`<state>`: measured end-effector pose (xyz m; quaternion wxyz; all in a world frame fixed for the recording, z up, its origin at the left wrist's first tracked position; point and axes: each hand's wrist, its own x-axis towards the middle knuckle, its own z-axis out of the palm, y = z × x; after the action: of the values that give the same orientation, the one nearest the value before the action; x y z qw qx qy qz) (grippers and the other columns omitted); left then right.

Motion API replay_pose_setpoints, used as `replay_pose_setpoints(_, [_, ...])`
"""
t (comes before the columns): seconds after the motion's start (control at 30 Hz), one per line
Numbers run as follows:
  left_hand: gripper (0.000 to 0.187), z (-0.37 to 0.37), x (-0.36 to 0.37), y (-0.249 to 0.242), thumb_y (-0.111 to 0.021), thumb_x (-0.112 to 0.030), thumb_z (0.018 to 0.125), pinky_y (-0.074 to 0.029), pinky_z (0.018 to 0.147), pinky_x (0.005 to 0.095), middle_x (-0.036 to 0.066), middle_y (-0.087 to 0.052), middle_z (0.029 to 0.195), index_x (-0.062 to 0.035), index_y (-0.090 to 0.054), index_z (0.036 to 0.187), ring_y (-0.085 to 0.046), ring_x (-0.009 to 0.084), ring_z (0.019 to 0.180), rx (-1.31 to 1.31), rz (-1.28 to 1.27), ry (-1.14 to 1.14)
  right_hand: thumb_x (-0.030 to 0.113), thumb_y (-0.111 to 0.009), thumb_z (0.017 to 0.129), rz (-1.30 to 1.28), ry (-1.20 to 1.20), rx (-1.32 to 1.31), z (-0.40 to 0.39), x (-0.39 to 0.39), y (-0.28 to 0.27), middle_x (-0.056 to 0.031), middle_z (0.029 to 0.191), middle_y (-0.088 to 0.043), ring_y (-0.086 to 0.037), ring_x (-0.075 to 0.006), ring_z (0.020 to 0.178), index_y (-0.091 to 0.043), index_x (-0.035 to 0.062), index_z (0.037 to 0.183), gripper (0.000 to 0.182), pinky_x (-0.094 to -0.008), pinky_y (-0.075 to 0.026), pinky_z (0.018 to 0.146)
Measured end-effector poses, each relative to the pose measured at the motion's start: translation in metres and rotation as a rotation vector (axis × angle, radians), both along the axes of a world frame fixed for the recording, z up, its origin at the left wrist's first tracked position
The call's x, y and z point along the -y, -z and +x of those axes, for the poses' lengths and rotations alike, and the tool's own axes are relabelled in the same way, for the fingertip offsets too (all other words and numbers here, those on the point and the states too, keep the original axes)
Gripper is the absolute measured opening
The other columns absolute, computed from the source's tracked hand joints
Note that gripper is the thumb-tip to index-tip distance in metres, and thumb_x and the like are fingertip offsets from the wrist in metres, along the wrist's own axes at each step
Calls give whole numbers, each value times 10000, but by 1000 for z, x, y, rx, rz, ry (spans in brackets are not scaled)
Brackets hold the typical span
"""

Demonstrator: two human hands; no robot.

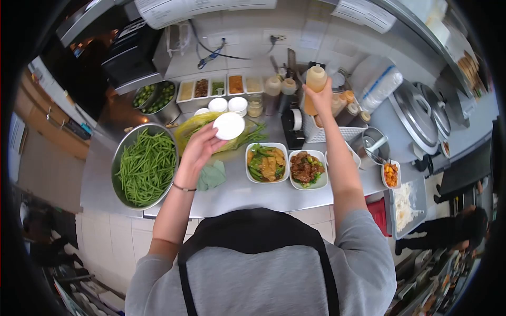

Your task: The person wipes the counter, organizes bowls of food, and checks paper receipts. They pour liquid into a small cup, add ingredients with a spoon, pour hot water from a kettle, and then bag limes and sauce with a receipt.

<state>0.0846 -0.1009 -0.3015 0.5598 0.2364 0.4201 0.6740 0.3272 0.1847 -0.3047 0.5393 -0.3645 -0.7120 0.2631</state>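
Pinched at its edge, a small round white dish (pixel 230 126) is in my left hand (pixel 198 146), above the greens and the yellow plastic bag (pixel 185 131). My right hand (pixel 321 99) is wrapped round a squeeze bottle (pixel 315 78) of orange-tan sauce, upright over a white basket (pixel 316 135) of other bottles. Between my arms stand two white bowls on the steel counter. One bowl (pixel 266 163) holds leafy greens with golden-brown pieces; the other (pixel 308 169) holds glazed meat with greens. Stacks of white dishes (pixel 237 105) lie behind my left hand.
At the left is a large steel bowl of green beans (pixel 145 168). Containers of toppings (pixel 217 87) line the back. A black tape dispenser (pixel 294 129) stands by the basket. Lidded pots (pixel 416 113) and a grey tub of rice (pixel 407 205) are at the right. A green cloth (pixel 212 175) lies near the front.
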Motion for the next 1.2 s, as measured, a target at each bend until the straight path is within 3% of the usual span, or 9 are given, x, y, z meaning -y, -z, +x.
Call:
replay_pose_setpoints(0.17, [400,-9,-22,-11,-517,-124,847,-458,853,316,135,-542,1088,46,-408,1192,-548,208,982,13,23,-15,132,-713,597,275,-209,297,-34,57,-49,-134,1051,-544,-505,-319,995,-424,72,1151,628,-402,-408,833])
replay_pose_setpoints(0.23, [362,-13,-29,-14,-547,-127,832,-471,828,310,129,-560,1047,41,-451,1137,-558,205,960,8,55,23,64,-696,580,546,-311,571,-45,74,-63,-116,1023,-540,-508,-318,968,-443,83,1150,624,-384,-413,821])
replay_pose_setpoints(0.3, [344,-15,-32,-15,-558,-128,825,-478,814,307,127,-567,1028,39,-466,1112,-566,204,943,12,46,11,23,-672,547,596,-327,663,-54,83,-69,-95,994,-535,-493,-305,954,-465,107,1138,631,-379,-404,819])
replay_pose_setpoints(0.37, [327,-18,-33,-13,-569,-129,819,-484,801,305,125,-573,1008,37,-480,1086,-573,204,925,19,41,7,7,-667,521,809,-331,841,-60,89,-72,-85,986,-535,-490,-281,956,-471,120,1133,652,-371,-395,828])
replay_pose_setpoints(0.5, [310,-22,-33,-11,-565,-126,822,-482,833,316,135,-565,1033,34,-477,1072,-568,210,954,-26,28,18,-11,-588,593,1024,-310,911,-71,91,-73,-80,966,-541,-492,-267,953,-513,124,1091,522,-369,-385,846])
replay_pose_setpoints(0.63, [319,-21,-32,-7,-601,-104,793,-504,780,316,135,-584,975,47,-489,1051,-596,216,883,-10,17,-9,-13,-551,627,1070,-305,927,-76,97,-78,-79,956,-546,-499,-262,945,-539,123,1062,456,-367,-390,841])
replay_pose_setpoints(0.93, [262,-18,-30,-6,-581,-92,805,-500,812,331,146,-581,994,36,-506,1022,-586,228,919,23,22,25,14,-553,635,1073,-304,917,-71,99,-81,-68,936,-578,-520,-244,917,-567,144,1041,426,-352,-409,812])
replay_pose_setpoints(1.2, [273,-7,-27,-9,-575,-103,808,-484,833,326,140,-574,1014,27,-499,1036,-575,228,939,45,39,70,-37,-597,570,896,-271,806,-49,101,-68,-68,928,-585,-531,-257,897,-558,137,1071,532,-351,-418,781])
